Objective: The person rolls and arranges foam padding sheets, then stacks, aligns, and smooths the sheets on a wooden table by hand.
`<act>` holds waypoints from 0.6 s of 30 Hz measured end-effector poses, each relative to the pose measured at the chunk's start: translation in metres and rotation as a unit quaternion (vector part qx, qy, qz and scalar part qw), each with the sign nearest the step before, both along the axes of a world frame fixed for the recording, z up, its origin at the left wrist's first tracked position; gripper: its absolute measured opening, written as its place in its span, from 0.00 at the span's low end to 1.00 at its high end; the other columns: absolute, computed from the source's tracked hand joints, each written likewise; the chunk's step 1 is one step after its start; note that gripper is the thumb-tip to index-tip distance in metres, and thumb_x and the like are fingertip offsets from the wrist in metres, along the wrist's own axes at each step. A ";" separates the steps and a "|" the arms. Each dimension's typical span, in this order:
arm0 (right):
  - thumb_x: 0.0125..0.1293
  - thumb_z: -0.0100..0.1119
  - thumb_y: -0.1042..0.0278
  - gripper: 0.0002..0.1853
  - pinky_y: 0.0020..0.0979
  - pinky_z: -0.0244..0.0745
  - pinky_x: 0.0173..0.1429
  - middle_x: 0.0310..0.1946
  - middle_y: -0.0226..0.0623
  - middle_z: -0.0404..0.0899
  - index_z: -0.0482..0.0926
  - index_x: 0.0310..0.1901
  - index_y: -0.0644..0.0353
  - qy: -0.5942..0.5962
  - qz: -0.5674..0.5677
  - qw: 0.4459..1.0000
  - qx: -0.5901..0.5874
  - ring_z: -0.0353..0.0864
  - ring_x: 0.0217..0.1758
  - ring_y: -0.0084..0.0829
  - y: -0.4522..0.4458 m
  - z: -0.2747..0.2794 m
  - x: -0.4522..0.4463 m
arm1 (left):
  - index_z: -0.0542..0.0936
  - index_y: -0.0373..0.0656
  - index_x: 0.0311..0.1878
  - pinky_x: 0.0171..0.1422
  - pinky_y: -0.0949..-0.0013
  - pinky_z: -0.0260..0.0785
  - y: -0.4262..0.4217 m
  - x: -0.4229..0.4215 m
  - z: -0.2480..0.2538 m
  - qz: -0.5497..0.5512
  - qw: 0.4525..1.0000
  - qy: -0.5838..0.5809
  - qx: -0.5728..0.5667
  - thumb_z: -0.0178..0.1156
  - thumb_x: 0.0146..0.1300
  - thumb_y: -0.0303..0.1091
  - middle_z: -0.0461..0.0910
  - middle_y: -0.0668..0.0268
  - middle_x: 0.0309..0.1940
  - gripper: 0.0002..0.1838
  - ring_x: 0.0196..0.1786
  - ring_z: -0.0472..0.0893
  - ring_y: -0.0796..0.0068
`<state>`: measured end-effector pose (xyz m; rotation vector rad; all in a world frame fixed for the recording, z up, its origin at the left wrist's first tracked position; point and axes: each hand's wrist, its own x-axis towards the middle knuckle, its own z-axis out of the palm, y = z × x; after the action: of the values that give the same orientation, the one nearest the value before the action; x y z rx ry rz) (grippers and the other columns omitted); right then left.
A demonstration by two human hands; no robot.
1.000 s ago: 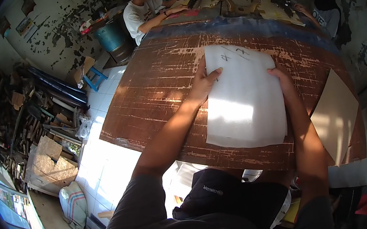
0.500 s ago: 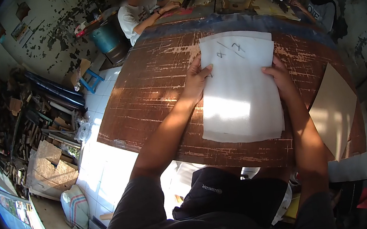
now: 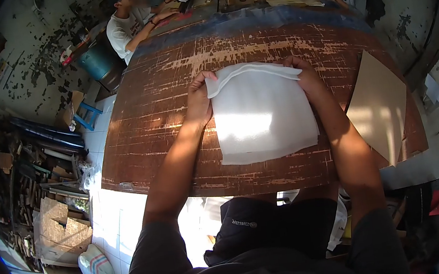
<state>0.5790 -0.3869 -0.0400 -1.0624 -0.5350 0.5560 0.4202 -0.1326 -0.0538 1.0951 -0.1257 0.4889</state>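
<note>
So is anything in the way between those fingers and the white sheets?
Nothing visible: the left fingers and right fingers hold the white sheets directly by their far corners. The tan board lies off to the right.

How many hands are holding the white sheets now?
2: the left hand at the far left corner of the white sheets, the right hand at their far right corner.

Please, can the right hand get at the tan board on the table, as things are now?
Probably yes, once the right hand lets go of the white sheets: the tan board lies beside the right forearm, with nothing visible lying on it.
</note>
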 end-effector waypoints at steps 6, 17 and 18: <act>0.62 0.55 0.86 0.10 0.30 0.82 0.39 0.43 0.40 0.87 0.76 0.35 0.55 -0.018 -0.022 0.998 -0.056 0.84 0.36 0.29 -0.004 -0.005 0.009 | 0.78 0.45 0.40 0.40 0.74 0.76 0.002 -0.004 0.004 -0.013 1.000 0.023 -0.010 0.50 0.76 0.21 0.83 0.67 0.38 0.10 0.38 0.81 0.79; 0.68 0.55 0.82 0.08 0.29 0.83 0.44 0.39 0.35 0.83 0.80 0.43 0.59 0.048 -0.009 0.999 0.002 0.84 0.39 0.27 -0.002 0.002 0.002 | 0.76 0.44 0.35 0.34 0.78 0.68 -0.002 0.000 -0.004 0.067 0.996 0.001 0.055 0.47 0.76 0.16 0.78 0.71 0.32 0.15 0.32 0.75 0.84; 0.70 0.54 0.80 0.06 0.28 0.82 0.46 0.40 0.35 0.82 0.80 0.44 0.60 0.061 -0.014 0.998 0.006 0.83 0.41 0.27 -0.001 0.003 0.001 | 0.76 0.44 0.35 0.34 0.78 0.68 -0.002 0.001 -0.003 0.064 0.996 -0.007 0.059 0.47 0.76 0.16 0.78 0.71 0.32 0.15 0.32 0.75 0.84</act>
<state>0.5802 -0.3881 -0.0366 -1.0163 -0.4149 0.5875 0.4213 -0.1351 -0.0569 1.2208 -0.0983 0.6106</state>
